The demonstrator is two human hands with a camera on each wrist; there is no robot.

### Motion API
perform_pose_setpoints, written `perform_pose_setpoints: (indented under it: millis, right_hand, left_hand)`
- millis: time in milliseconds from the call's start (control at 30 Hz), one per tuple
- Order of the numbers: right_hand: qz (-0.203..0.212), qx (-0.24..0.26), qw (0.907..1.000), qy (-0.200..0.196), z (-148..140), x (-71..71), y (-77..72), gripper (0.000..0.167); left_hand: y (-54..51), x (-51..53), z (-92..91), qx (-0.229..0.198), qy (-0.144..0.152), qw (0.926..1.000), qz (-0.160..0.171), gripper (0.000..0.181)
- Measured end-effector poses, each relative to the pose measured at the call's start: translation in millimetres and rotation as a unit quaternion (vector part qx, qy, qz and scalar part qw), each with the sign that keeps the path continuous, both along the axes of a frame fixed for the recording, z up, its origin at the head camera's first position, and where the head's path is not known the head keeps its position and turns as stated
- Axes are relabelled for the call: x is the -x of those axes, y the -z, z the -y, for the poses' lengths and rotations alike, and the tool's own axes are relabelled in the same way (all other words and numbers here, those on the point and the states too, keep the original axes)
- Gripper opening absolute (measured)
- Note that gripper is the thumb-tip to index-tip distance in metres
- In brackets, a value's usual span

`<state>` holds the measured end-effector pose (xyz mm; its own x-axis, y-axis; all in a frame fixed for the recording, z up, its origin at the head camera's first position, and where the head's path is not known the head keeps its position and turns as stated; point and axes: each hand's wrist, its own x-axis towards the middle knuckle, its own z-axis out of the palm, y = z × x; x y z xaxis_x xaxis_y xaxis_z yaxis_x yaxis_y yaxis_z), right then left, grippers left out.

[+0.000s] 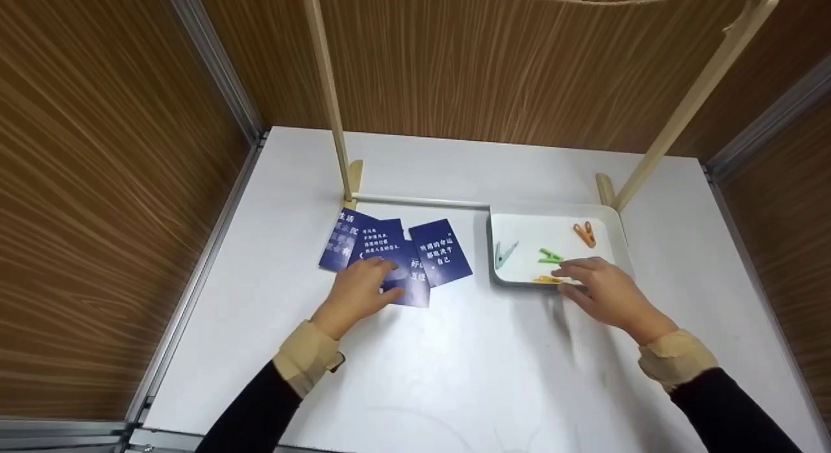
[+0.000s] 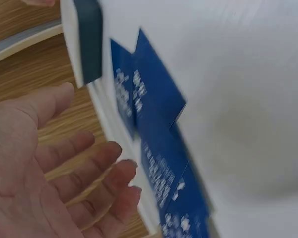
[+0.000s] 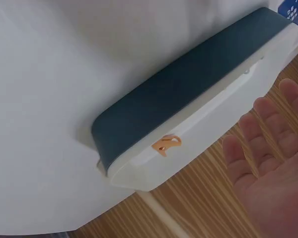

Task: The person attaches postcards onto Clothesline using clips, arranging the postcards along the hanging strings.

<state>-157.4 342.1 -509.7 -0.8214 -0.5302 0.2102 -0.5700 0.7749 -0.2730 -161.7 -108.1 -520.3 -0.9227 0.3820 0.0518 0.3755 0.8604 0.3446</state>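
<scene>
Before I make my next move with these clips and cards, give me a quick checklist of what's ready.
1. Left hand and right hand free: ok, neither holds anything.
2. Orange clip, green clip, yellow clip and pale blue clip in the tray: ok, all four.
3. Blue cards separated: not ok, they overlap.
4. Rope bare: ok along its visible stretch, no card hangs there.
5. Rope tied at both ends: cannot tell, its left end is out of view.
</scene>
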Motion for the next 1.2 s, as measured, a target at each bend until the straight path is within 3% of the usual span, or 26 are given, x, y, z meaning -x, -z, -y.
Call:
perform_pose_setpoints:
  millis: [133, 233, 367, 467, 600, 733, 1000, 1067, 1200]
  right_hand:
    - [0.004, -0.031, 0.9994, -0.016, 11.6, 15.4, 7.1, 0.027]
    - [0.037, -0.059, 0.9975, -0.014, 15.0, 20.1, 10.5, 0.032]
    - [0.107, -0.080, 0.9911, -0.001, 17.6, 22.8, 14.2, 0.038]
    - [0.138, -0.084, 0.9868, 0.006, 19.9, 26.1, 17.4, 0.040]
    - [0.135, -0.077, 0.9878, 0.000, 18.7, 29.7, 19.0, 0.032]
    - [0.110, -0.058, 0.9922, -0.011, 17.6, 31.0, 22.9, 0.023]
    - [0.109, 0.001, 0.9940, -0.002, 14.1, 34.2, 20.0, 0.023]
    - [0.112, 0.012, 0.9936, 0.007, 15.0, 34.9, 19.7, 0.023]
    - [0.107, 0.030, 0.9937, 0.013, 18.6, 35.6, 19.0, 0.023]
  left_hand:
    - [17.5, 7.3, -10.0, 0.060, -0.034, 0.9976, 0.004, 0.067]
    - [29.4, 9.9, -13.7, 0.096, -0.042, 0.9943, 0.019, 0.080]
    - [43.3, 11.3, -12.2, 0.098, -0.039, 0.9936, 0.040, 0.087]
    - [50.1, 11.7, -9.0, 0.089, -0.042, 0.9944, 0.037, 0.094]
    - [51.9, 13.0, -10.6, 0.093, -0.046, 0.9945, 0.016, 0.096]
    - [53.5, 10.9, -10.3, 0.083, -0.051, 0.9952, 0.007, 0.082]
    - [43.9, 12.4, -13.1, 0.008, -0.059, 0.9972, 0.045, 0.049]
    - [42.3, 14.8, -15.0, 0.019, -0.065, 0.9967, 0.044, 0.049]
    - [42.0, 20.1, -18.5, 0.071, -0.077, 0.9943, 0.018, 0.066]
